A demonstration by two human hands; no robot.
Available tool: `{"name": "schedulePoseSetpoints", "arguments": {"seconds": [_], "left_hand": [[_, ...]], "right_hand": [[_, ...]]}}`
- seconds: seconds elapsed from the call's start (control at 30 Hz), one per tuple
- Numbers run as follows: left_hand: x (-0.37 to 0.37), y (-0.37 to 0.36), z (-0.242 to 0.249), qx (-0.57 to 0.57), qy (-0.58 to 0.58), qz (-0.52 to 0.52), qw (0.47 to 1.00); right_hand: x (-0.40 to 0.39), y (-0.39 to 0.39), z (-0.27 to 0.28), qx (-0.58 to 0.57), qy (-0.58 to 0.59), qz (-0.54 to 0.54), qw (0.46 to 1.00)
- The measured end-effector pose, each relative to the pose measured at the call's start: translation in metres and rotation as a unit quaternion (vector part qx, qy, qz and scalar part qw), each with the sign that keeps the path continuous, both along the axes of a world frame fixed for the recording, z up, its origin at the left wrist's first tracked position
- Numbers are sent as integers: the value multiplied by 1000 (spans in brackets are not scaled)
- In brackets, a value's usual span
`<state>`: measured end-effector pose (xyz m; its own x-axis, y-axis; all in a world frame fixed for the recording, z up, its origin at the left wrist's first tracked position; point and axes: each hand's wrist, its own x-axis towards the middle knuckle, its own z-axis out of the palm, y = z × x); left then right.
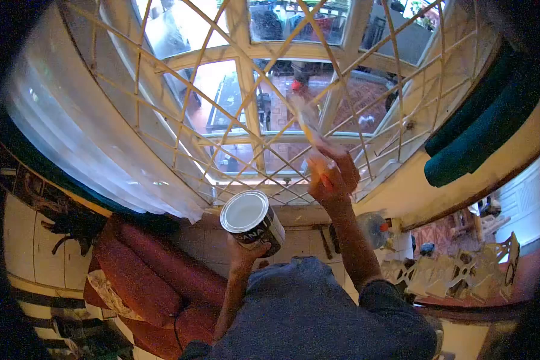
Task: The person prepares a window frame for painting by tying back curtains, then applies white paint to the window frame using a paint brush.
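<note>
My left hand is wrapped round the lower side of an uncovered paint can, tilted a little, with white showing inside it. In front of the window, my right hand grips a paintbrush by its orange-red handle. The brush points up and away, smeared by motion, and its pale end overlaps the diagonal bars of the window grille. Behind the grille is a pale-framed window with several panes.
White sheer curtain hangs at the left, a dark green curtain at the right. A red sofa stands low on the left. A clear bottle is beside my right forearm, and decorative pale metalwork stands at the lower right.
</note>
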<state>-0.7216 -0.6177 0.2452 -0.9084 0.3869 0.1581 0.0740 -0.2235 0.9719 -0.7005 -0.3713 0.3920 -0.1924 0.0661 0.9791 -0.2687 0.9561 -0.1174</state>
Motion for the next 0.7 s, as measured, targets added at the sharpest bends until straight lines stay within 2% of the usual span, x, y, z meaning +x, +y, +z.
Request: {"name": "schedulePoseSetpoints", "arguments": {"seconds": [0.03,0.1,0.17,0.23,0.27,0.33,0.43,0.57,0.7], "left_hand": [[4,2,7,16,-38,2,999],[-2,-3,-11,-44,-18,-24,999],[-4,-8,-23,-86,-27,-37,995],[2,-6,0,-113,-61,-37,991],[5,-3,-4,-61,-84,-23,994],[-1,-3,1,-57,-60,-47,995],[-5,-2,13,-95,-16,-49,994],[-12,-7,-8,-60,-29,-35,997],[-10,-16,6,-54,-29,-22,998]], "right_hand": [[-10,-3,10,5,5,1,1000],[-28,-10,23,16,15,2,1000],[-31,-13,14,20,-10,-18,1000],[-31,-8,-4,4,-20,-36,999],[-24,1,-18,-9,-21,-39,999],[-7,-4,-24,-24,-22,-55,998],[-7,-23,-6,-43,-8,11,999],[-41,-50,40,71,45,64,994],[-74,-58,23,79,-31,28,996]]}}
